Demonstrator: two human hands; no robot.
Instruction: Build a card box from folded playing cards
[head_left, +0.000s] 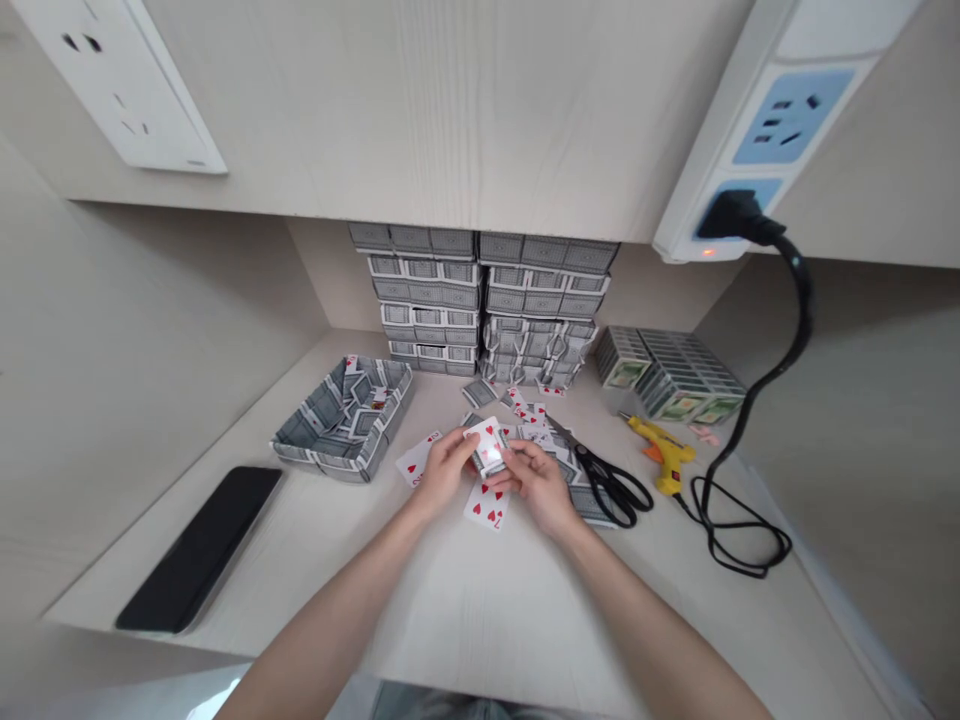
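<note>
Left hand [445, 467] and right hand [541, 484] close together, fingers and thumb of each pinching opposite sides of one small playing card [487, 442], hearts showing, held just over the middle of a pale wooden desk [465, 610]. Desk sits in a nook with plain side walls; a light wood panel [450, 110] overhangs the back. Counts outward: one seven of hearts [487, 510] flat under the hands; one red two [415, 463] beside the left hand; loose cards beyond, overlapping, too muddled to count; one pair of black scissors [590, 464] right of the right hand, handles partly over grey-backed cards; one yellow glue gun [663, 452] farther right, its black cord coiled near it. One dark-screened phone [202, 548] at far left. Two stacks at the back, both grey-patterned: left stack [427, 292] four tiers, right stack [547, 292] hard to tally. One power strip [793, 115] upper right, one black plug [733, 216] in, orange light lit; one socket plate [142, 105] upper left. Containers: one open card-walled box [384, 432], left, holding jumbled grey-backed cards; block of clear-sided packs [694, 370], right rear, contents indistinct.
</note>
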